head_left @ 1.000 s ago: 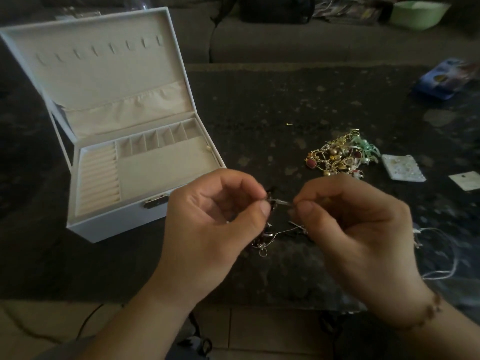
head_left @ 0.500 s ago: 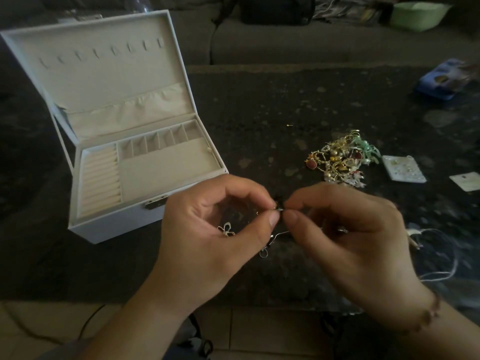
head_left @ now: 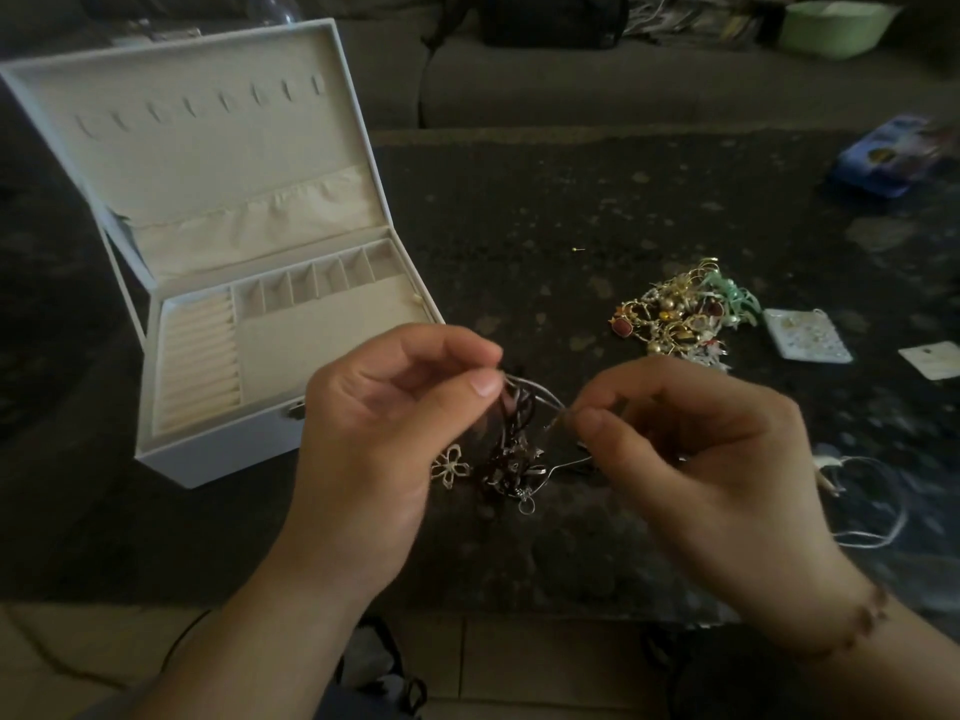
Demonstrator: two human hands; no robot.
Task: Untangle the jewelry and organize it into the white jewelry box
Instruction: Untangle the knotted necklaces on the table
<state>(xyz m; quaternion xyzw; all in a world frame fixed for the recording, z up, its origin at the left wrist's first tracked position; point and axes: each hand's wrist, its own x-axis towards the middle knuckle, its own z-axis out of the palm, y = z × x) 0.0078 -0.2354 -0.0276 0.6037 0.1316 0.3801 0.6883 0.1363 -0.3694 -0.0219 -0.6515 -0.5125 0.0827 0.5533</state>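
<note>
Between left hand (head_left: 384, 433) and right hand (head_left: 691, 459), just above the tabletop (head_left: 519, 200), hangs a small tangle of jewelry (head_left: 511, 449). Left hand pinching the top of the tangle with thumb and finger, curled tight round thin cords. Right hand pinching one pale strand near its end, pulled a little to the side. Below the pinch, dark cords and silver bits dangling in a knot, with a silver flower charm (head_left: 451, 467) close by the left palm and a small ring at the bottom. Hard to tell if the knot touches the tabletop. Further out to the right, a second pile of jewelry (head_left: 680, 314) lying on the tabletop, gold and red and green, not yet touched. Just beside that pile, a small white card (head_left: 805, 335), and another card (head_left: 932, 360) past it. Near the right wrist, a thin white cord (head_left: 878, 511) lying loose. Off to the left, the white jewelry box (head_left: 223, 439) standing open, lid up, with little slots and a ring roll inside, and nothing in them to be seen. Looks like the pulling-apart step, early in the job, with nothing put away. Next, probably: hold the knot steady with the left hand, ease the pale strand out slowly with the right, no hard tugs, then carry the freed piece over to the box.
</note>
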